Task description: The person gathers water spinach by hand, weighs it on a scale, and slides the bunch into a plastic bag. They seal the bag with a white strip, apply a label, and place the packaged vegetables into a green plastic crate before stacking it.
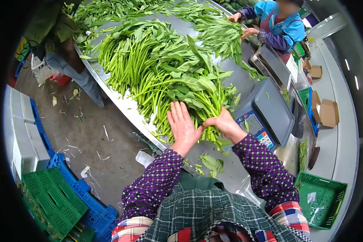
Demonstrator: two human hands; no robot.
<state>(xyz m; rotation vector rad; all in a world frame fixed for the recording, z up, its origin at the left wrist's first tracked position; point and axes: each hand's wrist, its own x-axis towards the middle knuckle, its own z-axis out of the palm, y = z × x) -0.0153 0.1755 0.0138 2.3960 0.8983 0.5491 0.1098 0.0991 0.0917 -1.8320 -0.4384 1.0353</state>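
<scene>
Long green leafy stems (161,64) lie in a large heap on the metal table (125,107). My left hand (184,125) rests on the near stems, palm down, with its fingers stretched out. Beside it on the right, my right hand (226,124) has its thumb and fingers round the near end of a bunch of stems (205,101). A digital scale (270,113) with a dark flat top stands just right of my right hand. Loose leaves (211,163) lie on the table near my wrists.
Across the table a person in a blue jacket (294,30) handles more greens. Another person's legs (76,72) are at the left. Green crates (54,201) and a blue crate (92,215) stand lower left, a green crate (339,201) lower right. Open cardboard boxes (328,113) lie at right.
</scene>
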